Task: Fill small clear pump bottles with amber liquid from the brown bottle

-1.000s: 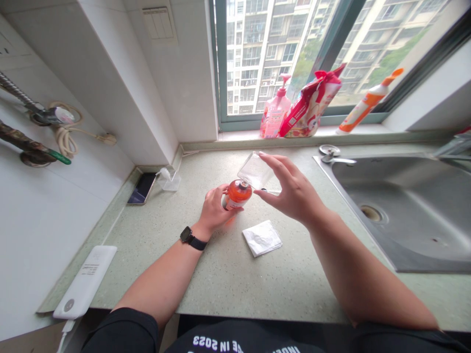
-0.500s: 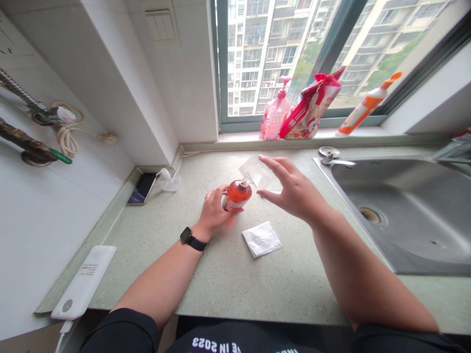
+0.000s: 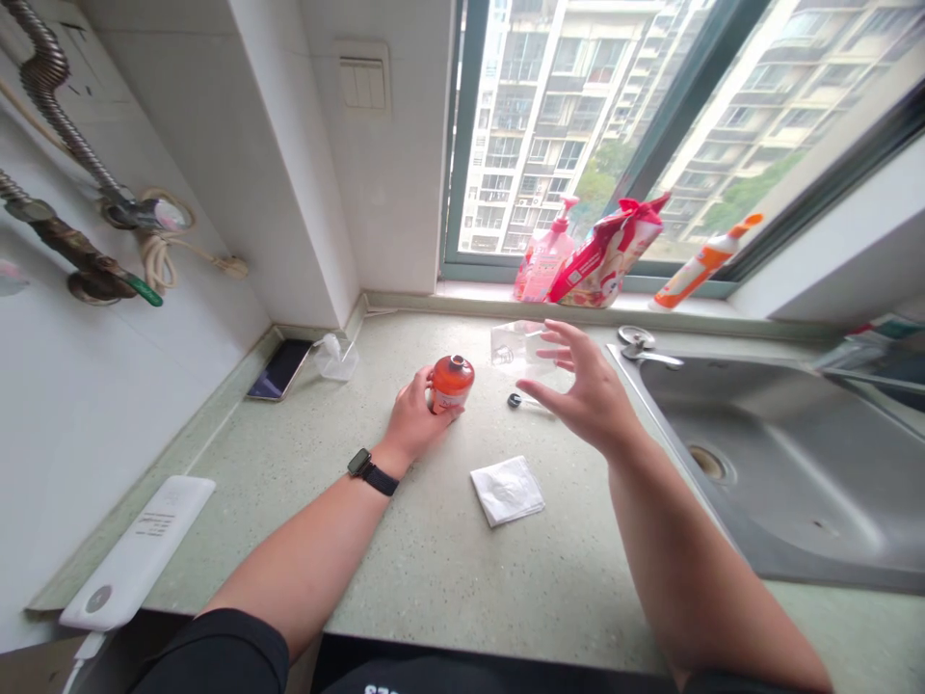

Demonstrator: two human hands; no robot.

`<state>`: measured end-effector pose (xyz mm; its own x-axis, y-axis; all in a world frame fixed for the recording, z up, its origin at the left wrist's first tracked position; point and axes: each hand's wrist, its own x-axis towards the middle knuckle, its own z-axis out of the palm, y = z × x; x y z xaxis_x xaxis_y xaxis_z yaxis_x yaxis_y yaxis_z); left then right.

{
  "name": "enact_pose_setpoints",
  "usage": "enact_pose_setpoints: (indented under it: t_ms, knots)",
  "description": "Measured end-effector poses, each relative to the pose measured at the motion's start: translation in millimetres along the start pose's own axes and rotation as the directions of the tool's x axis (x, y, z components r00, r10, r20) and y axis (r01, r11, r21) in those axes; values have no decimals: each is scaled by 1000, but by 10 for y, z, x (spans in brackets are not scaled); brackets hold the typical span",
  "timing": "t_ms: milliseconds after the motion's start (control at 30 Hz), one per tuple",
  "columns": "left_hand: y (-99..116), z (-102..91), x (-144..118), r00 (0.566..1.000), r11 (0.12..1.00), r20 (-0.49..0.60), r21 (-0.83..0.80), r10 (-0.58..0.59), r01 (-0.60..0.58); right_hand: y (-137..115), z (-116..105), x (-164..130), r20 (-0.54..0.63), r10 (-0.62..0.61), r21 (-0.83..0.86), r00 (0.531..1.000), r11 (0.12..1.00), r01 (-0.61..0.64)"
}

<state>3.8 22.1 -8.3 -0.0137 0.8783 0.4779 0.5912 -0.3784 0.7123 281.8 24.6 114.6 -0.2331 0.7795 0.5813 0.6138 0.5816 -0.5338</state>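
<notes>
1. Orange liquid fills a small round bottle (image 3: 451,383) that stands upright on the speckled pale-green countertop (image 3: 434,559); its mouth is uncapped and faces up.
2. The small round bottle is gripped around its side by the left hand (image 3: 413,419), whose fingers are closed on it; a black watch (image 3: 371,471) is worn on that wrist.
3. The right hand (image 3: 589,395) is held above the countertop with fingers spread and open; it is not closed on anything.
4. A clear, square-shouldered plastic container (image 3: 516,344) is seen just beyond the right fingertips, between the hand and the window ledge; whether the fingertips touch it cannot be told.
5. A small black cap-like piece (image 3: 515,400) lies on the countertop between the small round bottle and the right hand.
6. A folded white paper napkin (image 3: 507,490) lies flat nearer the person, apart from both hands.
7. A stainless steel sink (image 3: 780,463) is set into the countertop on the right.
8. On the window ledge are stood a pink pump bottle (image 3: 547,260), a red printed pouch (image 3: 605,255) leaning beside it, and an orange-and-white squeeze bottle (image 3: 700,265) lying tilted.
9. By the left wall are found a dark smartphone (image 3: 279,369), a crumpled clear plastic bag (image 3: 335,358) and, nearer the counter's edge, a white power bank (image 3: 137,554).
</notes>
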Motion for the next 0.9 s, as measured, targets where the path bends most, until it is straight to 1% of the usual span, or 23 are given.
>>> enact_pose_setpoints:
  t_ms: [100, 167, 233, 333, 433, 500, 533, 600, 700, 767, 833, 900]
  knots:
    - [-96, 44, 24, 998, 999, -56, 33, -39, 41, 34, -62, 14, 15, 29, 51, 999, 998, -30]
    - [-166, 70, 46, 996, 998, -93, 61, -9, 15, 87, -79, -1, 27, 69, 114, 997, 991, -71]
    - [-204, 76, 65, 989, 995, -139, 93, 47, -34, 159, -28, -66, 44, 129, 211, 991, 968, -135]
    - [-132, 23, 71, 965, 978, -212, 170, 154, -119, 261, 208, -261, 104, 215, 381, 971, 893, -239]
    - [75, -91, 27, 924, 941, -233, 227, 303, -251, 327, 524, -484, 199, 279, 451, 939, 825, -341]
    - [214, -156, -26, 892, 903, -183, 204, 414, -378, 354, 684, -593, 288, 306, 505, 908, 757, -415]
    - [266, -174, -54, 886, 893, -141, 171, 441, -417, 365, 735, -630, 326, 310, 535, 893, 718, -445]
    - [322, -179, -102, 892, 890, -33, 93, 451, -447, 384, 781, -676, 395, 295, 583, 870, 651, -486]
    - [306, -135, -130, 915, 920, 99, -4, 391, -392, 409, 765, -703, 451, 255, 634, 855, 583, -508]
    - [268, -110, -120, 926, 937, 147, -52, 348, -344, 428, 739, -711, 471, 234, 647, 851, 563, -513]
    - [239, -103, -100, 926, 946, 193, -90, 323, -311, 453, 717, -718, 494, 213, 635, 843, 575, -517]
    - [231, -112, -82, 917, 950, 250, -117, 312, -291, 481, 701, -723, 511, 192, 614, 838, 600, -512]
